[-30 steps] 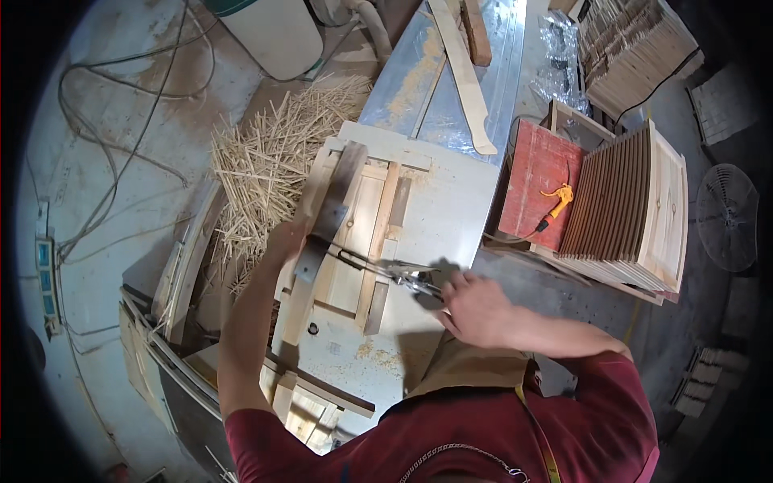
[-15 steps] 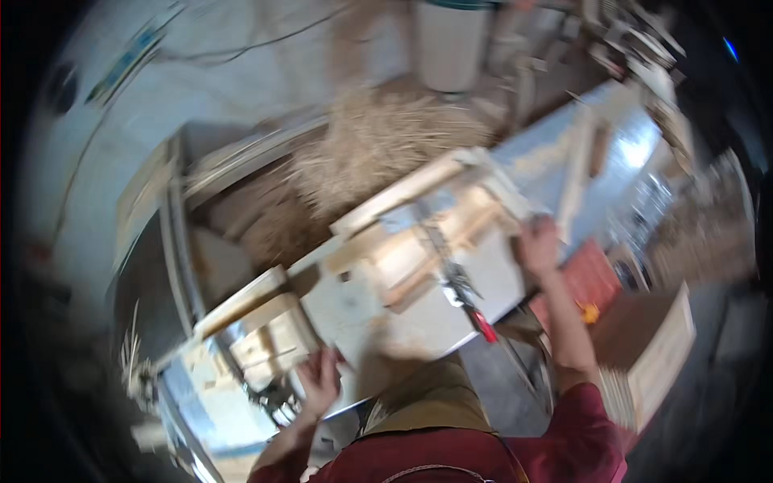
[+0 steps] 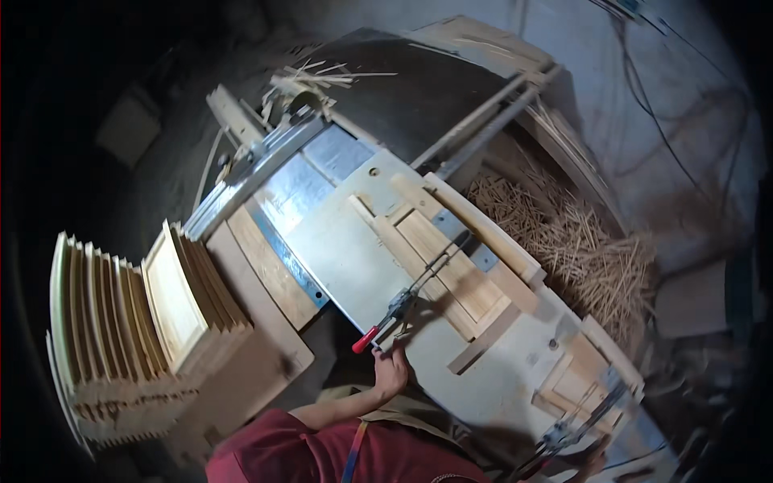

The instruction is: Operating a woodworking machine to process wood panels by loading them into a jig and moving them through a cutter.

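My left hand point(image 3: 391, 372) is at the near edge of a pale work board point(image 3: 338, 233), just below the red handle of a toggle clamp point(image 3: 400, 304). Its thumb and a finger are apart, close to the clamp's base. The clamp's long arm reaches over a light wooden panelled frame point(image 3: 447, 270) lying between wooden strips. At the lower right, my right hand point(image 3: 594, 459) is in shadow beside a second toggle clamp point(image 3: 557, 437); its fingers are largely hidden. This clamp reaches over a smaller wooden panel point(image 3: 576, 378).
Many panelled wooden pieces point(image 3: 173, 298) stand stacked on a brown board at the left. Metal rails point(image 3: 258, 173) cross the table's far left end. Thin offcuts point(image 3: 568, 225) are heaped behind the table, and cables point(image 3: 644, 88) hang along the wall.
The view has swung left, bringing the wooden stack and metal rails into sight. My left hand has gone from beside the smaller panel to the larger frame's clamp; my right hand is now near the other clamp.
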### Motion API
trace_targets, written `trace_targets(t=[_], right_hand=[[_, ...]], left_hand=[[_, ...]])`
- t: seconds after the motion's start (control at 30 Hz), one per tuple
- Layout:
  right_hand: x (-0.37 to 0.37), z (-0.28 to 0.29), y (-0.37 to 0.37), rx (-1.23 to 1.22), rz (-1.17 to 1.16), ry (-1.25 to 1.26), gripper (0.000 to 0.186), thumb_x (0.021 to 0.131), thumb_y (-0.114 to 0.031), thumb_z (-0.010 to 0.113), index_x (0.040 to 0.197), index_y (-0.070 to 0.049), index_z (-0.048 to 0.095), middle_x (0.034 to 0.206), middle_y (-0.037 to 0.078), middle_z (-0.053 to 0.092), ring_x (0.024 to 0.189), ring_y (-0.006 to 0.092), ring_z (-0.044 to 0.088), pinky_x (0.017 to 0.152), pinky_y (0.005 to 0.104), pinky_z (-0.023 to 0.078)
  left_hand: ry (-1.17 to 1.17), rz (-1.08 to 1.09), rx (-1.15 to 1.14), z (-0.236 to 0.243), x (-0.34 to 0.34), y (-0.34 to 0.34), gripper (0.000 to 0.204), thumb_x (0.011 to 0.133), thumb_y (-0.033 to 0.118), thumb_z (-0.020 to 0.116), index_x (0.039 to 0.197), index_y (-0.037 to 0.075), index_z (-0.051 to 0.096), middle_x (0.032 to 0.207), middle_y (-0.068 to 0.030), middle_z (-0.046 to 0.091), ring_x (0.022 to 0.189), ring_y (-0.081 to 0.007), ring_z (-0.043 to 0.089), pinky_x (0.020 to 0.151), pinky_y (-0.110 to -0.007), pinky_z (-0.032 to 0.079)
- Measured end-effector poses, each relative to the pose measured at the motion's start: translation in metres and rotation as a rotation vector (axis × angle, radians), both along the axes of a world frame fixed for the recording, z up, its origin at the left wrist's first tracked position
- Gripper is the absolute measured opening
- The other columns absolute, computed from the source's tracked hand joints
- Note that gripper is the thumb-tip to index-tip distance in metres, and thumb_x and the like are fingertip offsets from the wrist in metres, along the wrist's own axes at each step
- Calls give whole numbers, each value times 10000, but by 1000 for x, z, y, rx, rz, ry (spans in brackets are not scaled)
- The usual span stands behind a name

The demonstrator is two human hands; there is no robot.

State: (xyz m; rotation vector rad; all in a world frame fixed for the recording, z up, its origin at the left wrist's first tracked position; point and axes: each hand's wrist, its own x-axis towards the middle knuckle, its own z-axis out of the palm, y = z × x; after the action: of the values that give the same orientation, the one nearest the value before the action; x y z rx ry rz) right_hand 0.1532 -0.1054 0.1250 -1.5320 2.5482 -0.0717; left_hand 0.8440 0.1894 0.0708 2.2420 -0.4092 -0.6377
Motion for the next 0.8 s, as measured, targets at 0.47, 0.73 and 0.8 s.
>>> trace_targets(t=[0.47, 0.73, 0.8], right_hand=[[43, -40, -2, -70, -323, 141, 1161, 802, -1034, 358, 1107, -8, 809, 1096, 241, 780, 1088, 412, 709, 1000, 518, 522], [2, -91, -35, 90, -116, 32, 1167, 808, -987, 476, 1194, 88, 717, 1144, 326, 717, 1151, 459, 674, 982, 518, 525], [19, -89, -38, 30, 39, -16, 1129, 829, -937, 527, 1012, 155, 750, 970, 369, 738, 1047, 509, 711, 924, 542, 528]], left_hand=[[-70, 371, -285, 4, -2, -18, 368, 1083, 234, 564, 1330, -34, 617, 1247, -308, 661, 1179, -472, 648, 1027, -501, 500], [-39, 431, -139, -13, -10, -32, 658, 1091, 442, 559, 1375, -146, 479, 1268, -403, 652, 1227, -531, 646, 1054, -501, 516], [-60, 433, -56, -31, -10, -13, 721, 1080, 501, 556, 1384, -146, 472, 1244, -398, 672, 1203, -532, 660, 1047, -498, 523]])
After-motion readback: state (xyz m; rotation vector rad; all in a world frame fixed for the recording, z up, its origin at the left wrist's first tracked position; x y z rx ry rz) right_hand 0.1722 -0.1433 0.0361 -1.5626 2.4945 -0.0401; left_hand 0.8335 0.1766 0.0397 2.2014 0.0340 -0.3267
